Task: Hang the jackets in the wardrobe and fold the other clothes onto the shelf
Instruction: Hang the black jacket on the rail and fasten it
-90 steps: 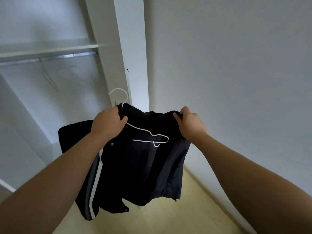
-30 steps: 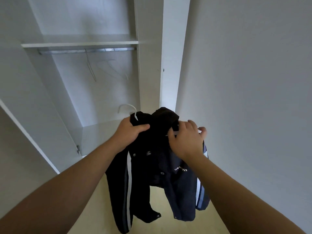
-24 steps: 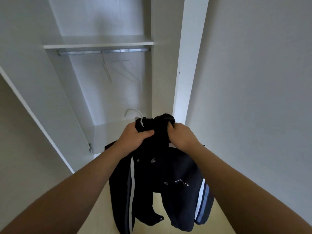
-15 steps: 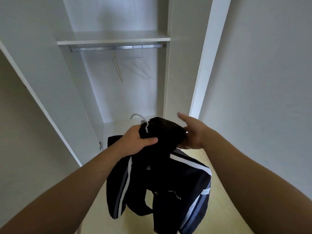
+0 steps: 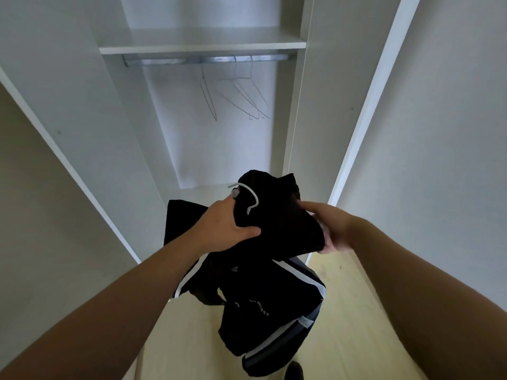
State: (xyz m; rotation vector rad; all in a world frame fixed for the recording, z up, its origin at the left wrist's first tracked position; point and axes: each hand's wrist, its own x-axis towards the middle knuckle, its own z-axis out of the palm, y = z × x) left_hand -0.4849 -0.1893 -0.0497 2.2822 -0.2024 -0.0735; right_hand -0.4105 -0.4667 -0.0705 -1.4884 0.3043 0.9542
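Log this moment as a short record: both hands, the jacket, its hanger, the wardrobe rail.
left hand: grips the jacket beside the hanger hook
right hand: fingers fairly straight, against the jacket's side
jacket: black, white stripes, draped on the hanger
hanger: white, hook free, not yet on rail
rail: under the shelf, carries empty wire hangers

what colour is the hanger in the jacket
The hanger is white, best seen in the head view.
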